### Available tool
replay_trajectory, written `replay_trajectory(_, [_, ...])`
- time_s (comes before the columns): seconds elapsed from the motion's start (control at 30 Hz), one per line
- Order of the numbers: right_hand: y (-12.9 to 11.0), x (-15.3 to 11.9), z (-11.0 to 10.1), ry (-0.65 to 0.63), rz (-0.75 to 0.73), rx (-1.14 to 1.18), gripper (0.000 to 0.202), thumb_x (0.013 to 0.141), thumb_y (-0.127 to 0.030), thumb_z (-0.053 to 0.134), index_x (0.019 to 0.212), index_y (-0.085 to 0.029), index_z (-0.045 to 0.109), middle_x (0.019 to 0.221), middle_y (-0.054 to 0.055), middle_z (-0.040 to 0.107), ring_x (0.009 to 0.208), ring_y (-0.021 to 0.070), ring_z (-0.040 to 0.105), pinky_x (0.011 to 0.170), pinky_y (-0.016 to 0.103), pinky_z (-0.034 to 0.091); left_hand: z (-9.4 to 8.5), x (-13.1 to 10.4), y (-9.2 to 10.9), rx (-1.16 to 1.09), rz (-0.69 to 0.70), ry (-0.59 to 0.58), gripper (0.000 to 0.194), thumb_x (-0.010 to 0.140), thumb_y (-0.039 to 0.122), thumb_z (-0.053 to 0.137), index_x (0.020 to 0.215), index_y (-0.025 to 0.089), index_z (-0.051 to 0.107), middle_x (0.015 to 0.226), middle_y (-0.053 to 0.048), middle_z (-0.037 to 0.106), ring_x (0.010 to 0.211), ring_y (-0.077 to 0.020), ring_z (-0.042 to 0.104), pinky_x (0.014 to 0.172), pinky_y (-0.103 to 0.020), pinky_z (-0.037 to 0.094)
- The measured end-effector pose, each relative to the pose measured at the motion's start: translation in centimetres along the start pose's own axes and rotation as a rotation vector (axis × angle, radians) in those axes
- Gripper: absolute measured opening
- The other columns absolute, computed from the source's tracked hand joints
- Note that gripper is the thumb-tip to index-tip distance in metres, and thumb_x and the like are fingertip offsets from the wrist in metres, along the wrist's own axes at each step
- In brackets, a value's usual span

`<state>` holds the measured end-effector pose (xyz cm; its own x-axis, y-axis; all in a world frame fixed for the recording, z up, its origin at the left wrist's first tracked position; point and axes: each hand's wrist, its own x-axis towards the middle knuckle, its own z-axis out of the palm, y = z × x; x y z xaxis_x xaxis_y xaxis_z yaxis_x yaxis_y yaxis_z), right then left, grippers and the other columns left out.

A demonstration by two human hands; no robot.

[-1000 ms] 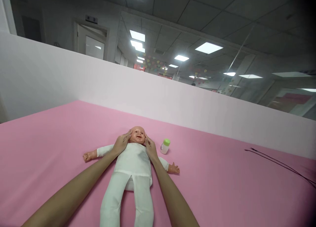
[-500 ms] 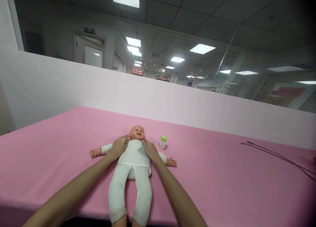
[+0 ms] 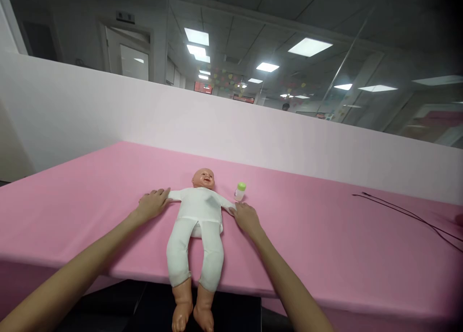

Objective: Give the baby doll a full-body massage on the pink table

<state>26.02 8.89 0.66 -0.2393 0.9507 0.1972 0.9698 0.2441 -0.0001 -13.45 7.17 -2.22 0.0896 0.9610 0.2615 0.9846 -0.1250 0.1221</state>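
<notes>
Two sets of fingers are laid over the arm ends of one doll (image 3: pixel 200 209), one set on each side. By the left hand (image 3: pixel 153 203), held palm down, one arm tip is covered, with the rest of that arm seen at 3 o'clock from the fingers. By the right hand (image 3: pixel 248 216), the other arm tip is covered, with its sleeve at about 10 o'clock. The fingers are bent a little, but it cannot be told whether the doll's small hands are pinched or just touched, as they are hidden underneath.

The doll's middle is found between both hands: at 3 o'clock from the left, at 9 o'clock from the right. Neither hand is clearly nearer. Its long way is set from 12 to 6 o'clock, head (image 3: pixel 203 178) up at 12, bare feet (image 3: pixel 183 305) down at 6, past the near edge of the pink worktop (image 3: pixel 307 235).

The doll is laid on its back, dressed in a white top and white pants, with a bald, shiny head. A little bottle (image 3: pixel 239 193) with a green lid is stood near the right hand, at about 11 o'clock. Farther out, at 3 o'clock, thin dark cables (image 3: pixel 401 210) are seen.
</notes>
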Motion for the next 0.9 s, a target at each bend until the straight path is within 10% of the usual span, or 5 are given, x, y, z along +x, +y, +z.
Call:
replay_trajectory(0.23, [5.7, -1.9, -0.7, -0.046, 0.344, 0.214, 0.045, 0.102, -0.054, 0.046, 0.089, -0.017, 0.068, 0.101, 0.018, 0.073, 0.100, 0.0316, 0.066, 0.079, 0.036, 0.045, -2.4, -1.5, -5.1, -0.315, -0.068, -0.113, 0.043, 0.085, 0.062, 0.061, 0.069, 0.022, 0.058, 0.074, -0.006, 0.064, 0.067, -0.0231, 0.059, 0.057, -0.030, 0.028])
replay_trajectory(0.4, [5.7, -2.3, 0.1, 0.056, 0.405, 0.684, 0.044, 0.076, -0.060, 0.076, 0.080, -0.022, 0.055, 0.079, 0.002, 0.070, 0.066, 0.0182, 0.058, 0.057, 0.028, 0.040, -2.8, -1.3, -5.6, -0.648, -0.128, -0.003, 0.035, 0.071, 0.055, 0.078, 0.071, 0.022, 0.067, 0.066, 0.000, 0.058, 0.058, -0.0174, 0.051, 0.056, -0.028, 0.030])
replay_trajectory(0.7, [-0.4, 0.7, -1.4, 0.301, 0.363, 1.641, 0.048, 0.067, -0.060, 0.087, 0.084, -0.018, 0.072, 0.082, 0.008, 0.074, 0.074, 0.0223, 0.068, 0.062, 0.032, 0.053, -2.8, 1.4, 1.5, -1.316, -0.340, 0.469, 0.041, 0.072, 0.054, 0.086, 0.074, 0.018, 0.067, 0.076, -0.003, 0.067, 0.073, -0.0189, 0.062, 0.066, -0.031, 0.049])
replay_trajectory(0.9, [-5.2, 2.6, -2.0, 0.381, -0.167, 1.202, 0.029, 0.079, -0.039, 0.084, 0.102, -0.023, 0.078, 0.101, 0.007, 0.078, 0.087, 0.0236, 0.066, 0.078, 0.038, 0.052, -2.0, 1.9, 6.9, -1.038, 0.287, 0.494, 0.017, 0.088, 0.036, 0.078, 0.099, 0.023, 0.079, 0.101, -0.007, 0.079, 0.093, -0.0229, 0.071, 0.083, -0.037, 0.058])
